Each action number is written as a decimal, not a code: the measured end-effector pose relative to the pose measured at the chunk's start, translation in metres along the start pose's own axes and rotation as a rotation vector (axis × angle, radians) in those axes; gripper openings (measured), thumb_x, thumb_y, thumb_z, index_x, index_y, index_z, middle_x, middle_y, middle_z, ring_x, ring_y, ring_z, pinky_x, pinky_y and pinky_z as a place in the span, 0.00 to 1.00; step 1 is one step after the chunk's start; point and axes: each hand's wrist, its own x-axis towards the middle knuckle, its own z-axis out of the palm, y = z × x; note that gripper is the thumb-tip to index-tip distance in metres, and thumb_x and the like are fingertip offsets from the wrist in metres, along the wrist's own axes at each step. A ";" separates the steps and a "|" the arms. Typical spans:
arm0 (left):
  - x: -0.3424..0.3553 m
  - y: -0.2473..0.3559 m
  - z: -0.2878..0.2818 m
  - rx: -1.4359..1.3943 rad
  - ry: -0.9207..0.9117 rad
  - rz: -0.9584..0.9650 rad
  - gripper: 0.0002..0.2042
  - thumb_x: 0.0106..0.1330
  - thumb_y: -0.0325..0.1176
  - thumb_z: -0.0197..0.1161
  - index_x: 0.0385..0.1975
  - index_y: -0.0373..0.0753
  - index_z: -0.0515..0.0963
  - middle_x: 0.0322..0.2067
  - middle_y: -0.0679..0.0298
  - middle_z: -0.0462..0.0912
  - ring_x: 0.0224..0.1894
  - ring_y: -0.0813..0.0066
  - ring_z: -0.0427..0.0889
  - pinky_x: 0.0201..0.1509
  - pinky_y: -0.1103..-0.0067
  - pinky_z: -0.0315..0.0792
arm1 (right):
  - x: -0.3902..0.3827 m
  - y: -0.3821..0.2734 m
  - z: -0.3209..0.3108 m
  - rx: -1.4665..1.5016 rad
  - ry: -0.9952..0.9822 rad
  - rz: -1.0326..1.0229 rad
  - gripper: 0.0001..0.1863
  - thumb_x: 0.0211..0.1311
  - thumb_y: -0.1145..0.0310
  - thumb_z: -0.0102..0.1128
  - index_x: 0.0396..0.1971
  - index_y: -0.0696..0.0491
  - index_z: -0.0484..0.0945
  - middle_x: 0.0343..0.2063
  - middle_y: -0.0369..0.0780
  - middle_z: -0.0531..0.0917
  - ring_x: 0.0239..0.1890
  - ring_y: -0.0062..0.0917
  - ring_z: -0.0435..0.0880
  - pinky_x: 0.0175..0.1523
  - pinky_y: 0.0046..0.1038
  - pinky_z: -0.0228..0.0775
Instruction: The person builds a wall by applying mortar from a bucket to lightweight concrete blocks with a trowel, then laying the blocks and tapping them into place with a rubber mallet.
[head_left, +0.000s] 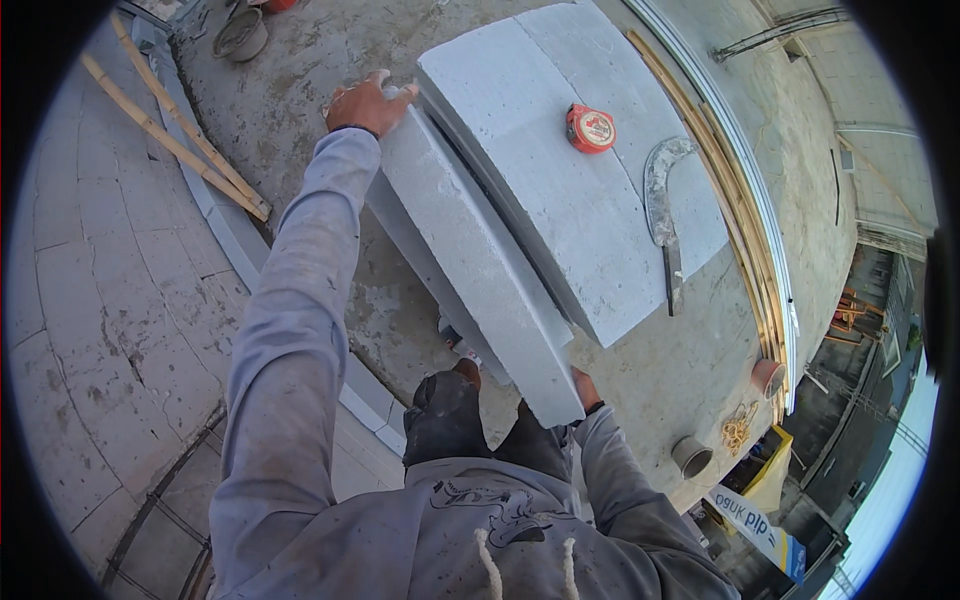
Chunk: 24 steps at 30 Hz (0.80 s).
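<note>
My left hand (370, 106) grips the upper end of a long, narrow, pale grey block (468, 260), fingers bent around its end. My right hand (585, 390) holds the lower end from the side, its fingers mostly hidden by the block. The block is tilted over another slab beneath it, alongside a wider layer of grey blocks (545, 230). On that layer lie a red tape measure (590, 128) and a curved, dust-coated blade tool (664, 190) with a dark handle. Below the block, my legs and a foot show on the concrete.
Long boards and metal profiles (745, 240) run down the right, with buckets (692, 455) and a coiled yellow cord (738, 428) near their lower end. Bamboo poles (175, 135) lie at upper left over a paved block surface (120, 300). A grey bucket (240, 38) stands at the back left.
</note>
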 end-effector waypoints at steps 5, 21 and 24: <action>-0.016 -0.017 0.036 -0.718 0.272 0.083 0.28 0.60 0.49 0.55 0.59 0.44 0.64 0.55 0.52 0.69 0.59 0.54 0.65 0.61 0.71 0.59 | -0.029 -0.031 0.032 -0.253 -0.223 0.048 0.22 0.63 0.57 0.40 0.45 0.60 0.72 0.36 0.49 0.80 0.36 0.38 0.81 0.40 0.34 0.73; -0.342 -0.268 0.236 -1.161 0.132 -0.911 0.21 0.63 0.45 0.54 0.44 0.31 0.73 0.36 0.58 0.79 0.37 0.71 0.78 0.42 0.77 0.70 | -0.093 -0.135 0.243 -1.618 0.469 -0.854 0.46 0.49 0.40 0.59 0.53 0.69 0.62 0.48 0.58 0.72 0.50 0.44 0.74 0.52 0.34 0.68; -0.352 -0.265 0.252 -1.332 0.253 -0.931 0.20 0.64 0.45 0.53 0.44 0.32 0.73 0.32 0.63 0.79 0.32 0.75 0.76 0.37 0.78 0.69 | -0.041 -0.120 0.309 -1.668 0.606 -0.899 0.59 0.39 0.40 0.67 0.61 0.67 0.48 0.54 0.58 0.63 0.59 0.49 0.62 0.60 0.42 0.57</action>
